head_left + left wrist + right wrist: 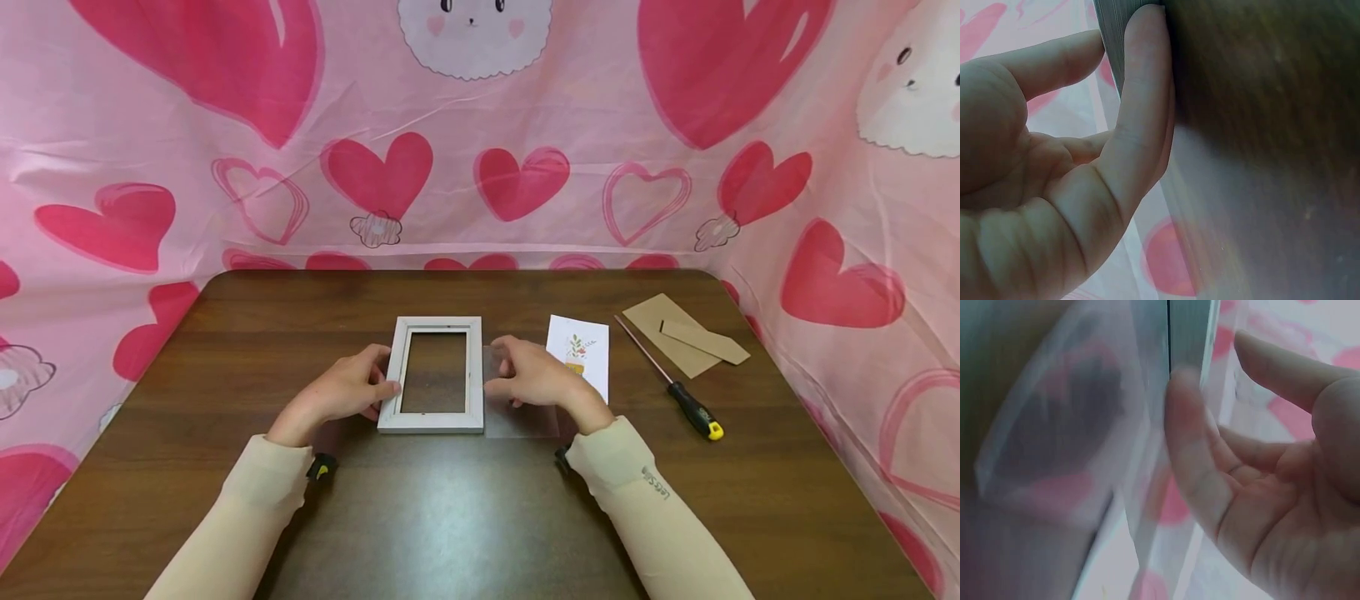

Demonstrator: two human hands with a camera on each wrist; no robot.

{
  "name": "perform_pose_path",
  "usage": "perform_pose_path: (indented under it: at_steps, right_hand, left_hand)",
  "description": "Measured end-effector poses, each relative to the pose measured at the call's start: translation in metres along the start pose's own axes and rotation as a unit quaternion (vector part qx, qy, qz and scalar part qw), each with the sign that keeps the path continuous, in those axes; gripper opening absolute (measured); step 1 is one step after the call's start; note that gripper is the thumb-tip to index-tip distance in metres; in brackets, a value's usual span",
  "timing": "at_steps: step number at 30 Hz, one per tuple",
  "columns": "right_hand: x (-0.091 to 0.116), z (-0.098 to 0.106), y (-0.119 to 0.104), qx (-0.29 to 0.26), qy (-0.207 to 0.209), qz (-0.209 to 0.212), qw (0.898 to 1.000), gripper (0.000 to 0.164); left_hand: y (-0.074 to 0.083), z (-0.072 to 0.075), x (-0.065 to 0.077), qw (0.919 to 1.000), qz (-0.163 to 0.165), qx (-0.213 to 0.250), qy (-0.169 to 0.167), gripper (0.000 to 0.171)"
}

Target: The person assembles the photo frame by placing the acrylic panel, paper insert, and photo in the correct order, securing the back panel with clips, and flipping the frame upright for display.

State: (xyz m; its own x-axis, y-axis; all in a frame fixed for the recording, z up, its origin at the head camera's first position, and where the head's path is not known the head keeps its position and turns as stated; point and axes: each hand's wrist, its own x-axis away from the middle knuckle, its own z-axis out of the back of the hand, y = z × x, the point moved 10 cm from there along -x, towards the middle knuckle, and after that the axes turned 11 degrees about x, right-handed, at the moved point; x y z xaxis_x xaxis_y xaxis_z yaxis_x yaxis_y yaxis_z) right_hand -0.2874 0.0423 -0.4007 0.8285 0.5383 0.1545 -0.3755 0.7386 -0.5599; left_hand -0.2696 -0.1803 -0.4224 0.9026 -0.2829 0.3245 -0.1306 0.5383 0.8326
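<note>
A white picture frame point(474, 375) with an open middle lies on the wooden table. My left hand point(341, 389) grips its left side, with the thumb on top and the fingers at the outer edge. In the left wrist view the frame's side point(1111, 37) sits between thumb and fingers. My right hand point(543, 375) hovers by the frame's right side, fingers loosely bent and fingertips close to the edge. Beneath it, a clear sheet point(521, 423) lies right beside the frame. In the right wrist view, the thumb stands apart from the frame's side point(1188, 337).
Right of the hands lies a white card point(592, 342) with a plant picture, partly behind my right hand. Farther right are a brown backing board point(652, 312) with a cardboard strip point(701, 340) on it, and a screwdriver point(693, 408). Pink heart-printed cloth point(450, 108) hangs around the table.
</note>
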Motion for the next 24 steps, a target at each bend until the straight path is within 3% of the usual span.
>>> perform_pose_path:
  at_steps: [5,10,19,24]
  right_hand:
    - [0.005,0.029,0.016,0.108,0.045,0.019,0.993,0.062]
    - [0.006,0.041,0.033,0.152,0.051,-0.008,0.987,0.066]
    - [-0.011,0.029,0.040,0.204,0.021,0.012,0.979,0.078]
    - [-0.014,0.025,0.043,0.227,0.009,-0.001,0.974,0.086]
  left_hand:
    - [-0.001,0.000,0.000,1.0000,0.002,0.005,-0.003,0.063]
    - [-0.003,0.001,-0.001,1.0000,0.003,0.002,-0.003,0.063]
    - [-0.006,0.001,0.000,0.9999,0.005,0.008,-0.006,0.063]
    - [-0.004,0.004,0.000,0.9999,0.005,0.009,-0.005,0.063]
